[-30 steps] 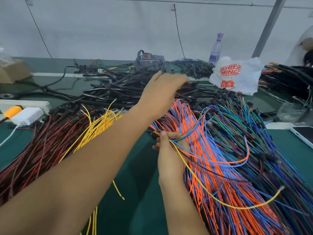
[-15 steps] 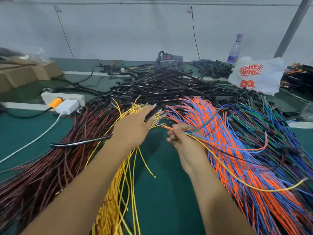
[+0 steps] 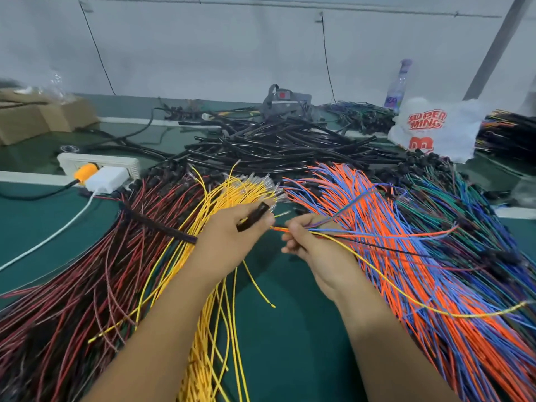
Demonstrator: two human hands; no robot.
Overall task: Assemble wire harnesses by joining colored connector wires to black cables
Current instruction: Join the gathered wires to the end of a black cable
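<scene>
My left hand [image 3: 232,239] grips a black cable [image 3: 162,227] that runs left across the red-and-black wires [image 3: 95,256]; its end pokes out past my fingers. My right hand [image 3: 313,245] pinches a small bunch of coloured wires [image 3: 377,245]: yellow, orange, blue and black, trailing off to the right. The bunch's tips point at the cable end, a small gap apart. Under my left forearm lies a pile of yellow wires [image 3: 226,198]. Orange and blue wires [image 3: 406,256] fan out on the right, with green and blue wires [image 3: 464,216] beyond. A heap of black cables [image 3: 275,146] sits behind.
On the green table [image 3: 284,329], a white power strip [image 3: 98,163] with an orange plug and white adapter sits at left. Cardboard boxes [image 3: 43,117] stand far left. A white plastic bag [image 3: 435,129], a bottle [image 3: 397,85] and a grey device [image 3: 284,103] are at the back.
My left hand came back from the black heap holding a black cable and brought its end in front of the wire tips in my right hand. The view shifted left.
</scene>
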